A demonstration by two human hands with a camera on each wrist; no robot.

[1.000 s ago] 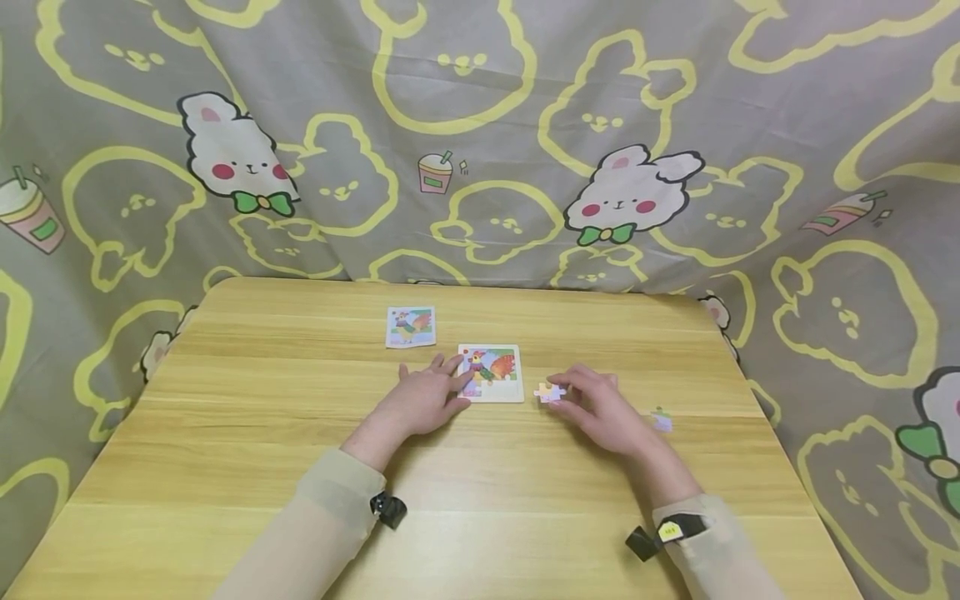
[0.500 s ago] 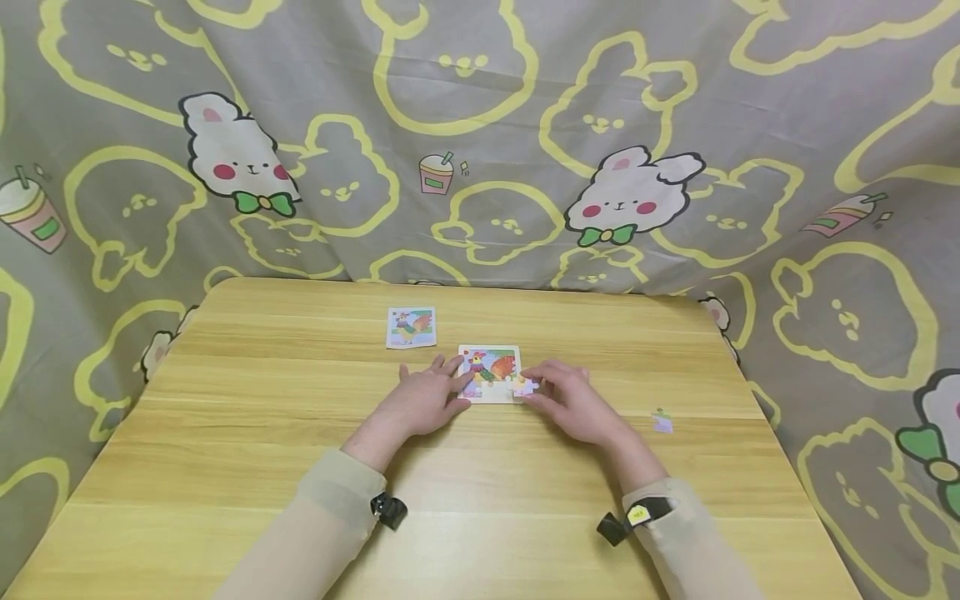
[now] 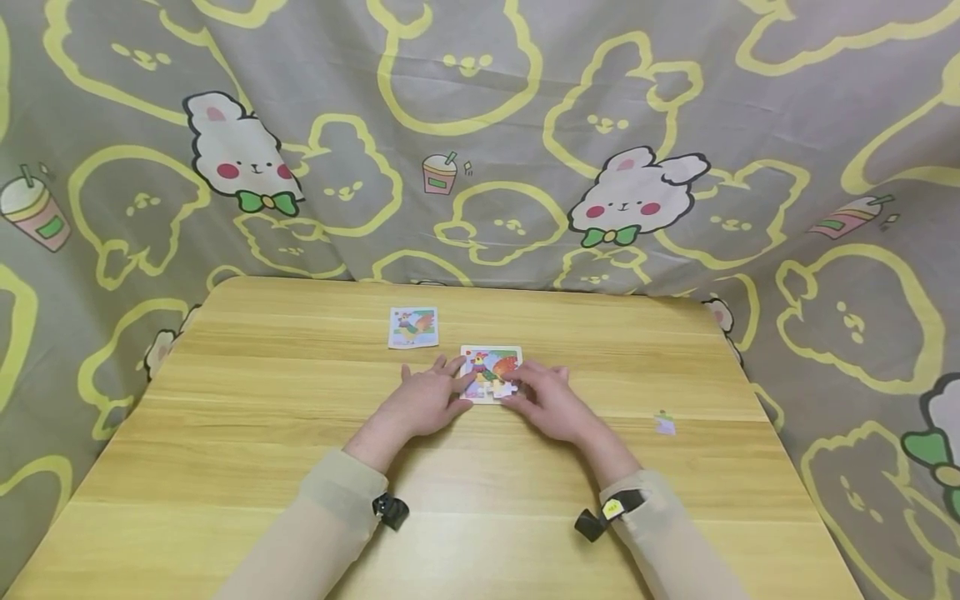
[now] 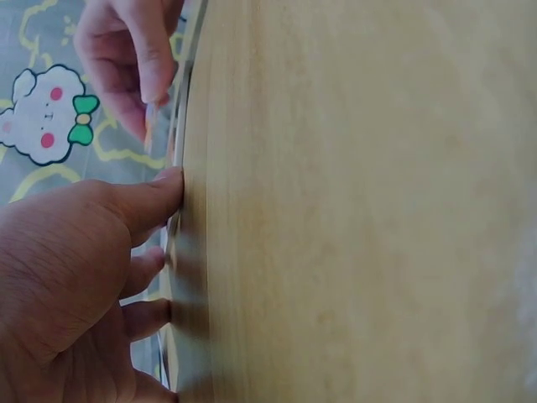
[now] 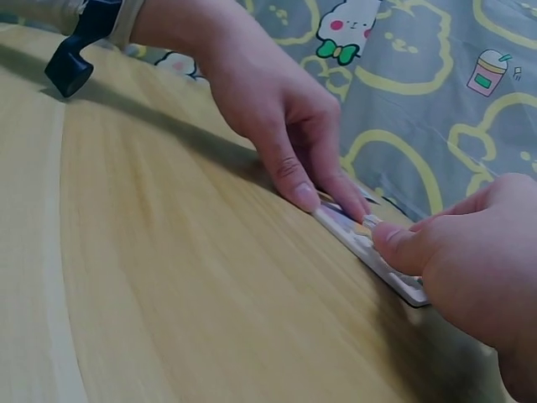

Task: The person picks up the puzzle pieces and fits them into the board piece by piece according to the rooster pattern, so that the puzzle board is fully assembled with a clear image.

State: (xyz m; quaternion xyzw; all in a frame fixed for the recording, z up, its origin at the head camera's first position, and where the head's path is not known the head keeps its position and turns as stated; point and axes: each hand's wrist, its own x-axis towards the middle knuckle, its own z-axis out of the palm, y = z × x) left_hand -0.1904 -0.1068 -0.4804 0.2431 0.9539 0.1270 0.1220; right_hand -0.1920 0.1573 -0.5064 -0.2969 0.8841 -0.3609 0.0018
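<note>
A small jigsaw puzzle in a white frame (image 3: 491, 402) lies on the table, showing a rooster with a red-orange tail. My left hand (image 3: 429, 402) rests at the frame's left side, fingers spread, the forefinger over the picture and the thumb by the lower left corner. Between the thumb and forefinger of my right hand (image 3: 553, 403) is a pale yellow and lilac jigsaw piece (image 3: 503, 389), held over the puzzle's lower part. In the right wrist view the thumb (image 5: 396, 243) pinches this piece close over the frame, and its far side is hidden.
A square card (image 3: 413, 327) with the same rooster picture lies behind and left of the puzzle. One loose green and lilac jigsaw piece (image 3: 664, 423) lies to the right on the wooden table (image 3: 465, 517). A patterned grey curtain (image 3: 510, 150) hangs behind the table.
My right hand has moved left with the jigsaw piece, from beside the frame to over the puzzle's lower part. The left hand has stayed at the frame's left side.
</note>
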